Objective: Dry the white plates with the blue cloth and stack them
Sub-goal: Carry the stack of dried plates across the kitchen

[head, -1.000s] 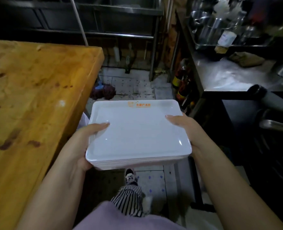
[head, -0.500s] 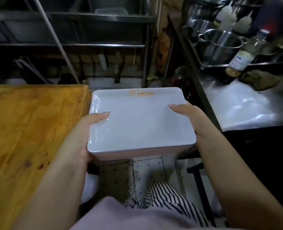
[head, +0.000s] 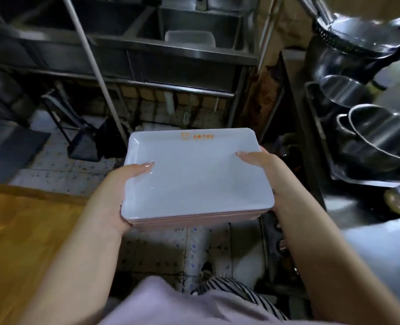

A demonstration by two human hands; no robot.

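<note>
I carry a stack of several white rectangular plates [head: 194, 174] in front of my body, above the tiled floor. The top plate has a small orange logo near its far edge. My left hand [head: 121, 191] grips the stack's left side, thumb lying on the top plate and fingers hidden underneath. My right hand [head: 264, 170] grips the right side the same way, thumb on top. No blue cloth is in view.
A wooden table [head: 23, 231] lies at the lower left. A steel sink unit [head: 175, 52] stands ahead, with a long pole [head: 93, 66] leaning against it. At the right, a steel counter holds metal pots [head: 379, 137]. Tiled floor [head: 60, 170] runs between them.
I have walked forward with the stack held in both hands. The wooden table has slid back to the lower left, and the sink unit and the pots have come closer.
</note>
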